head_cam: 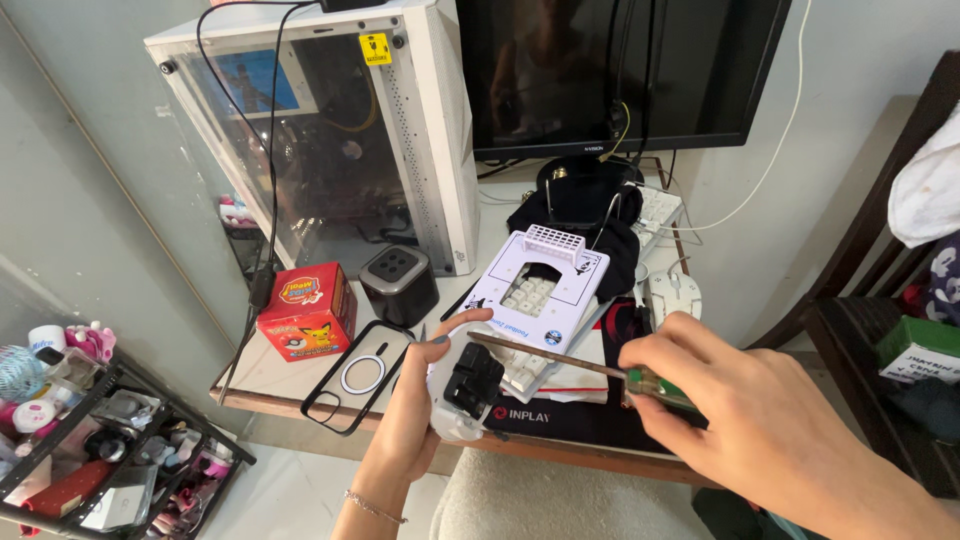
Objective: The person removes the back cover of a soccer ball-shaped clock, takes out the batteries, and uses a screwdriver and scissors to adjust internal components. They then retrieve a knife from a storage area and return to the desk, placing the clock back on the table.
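1. White clear-sided PC case stands at the desk's back left corner.
2. Left hand wraps the white mouse over the front edge.
3. Right hand clenches a screwdriver, tip in the mouse; looks like unscrewing, needs a steady twist.

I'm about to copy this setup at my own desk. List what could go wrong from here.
1. The screwdriver in the right hand points at the small white device gripped by the left hand; a slip could jab the left fingers.
2. The device is held in the air over the desk edge, so a loosened part might drop to the floor.
3. The phone case overhangs that edge and could be knocked off.
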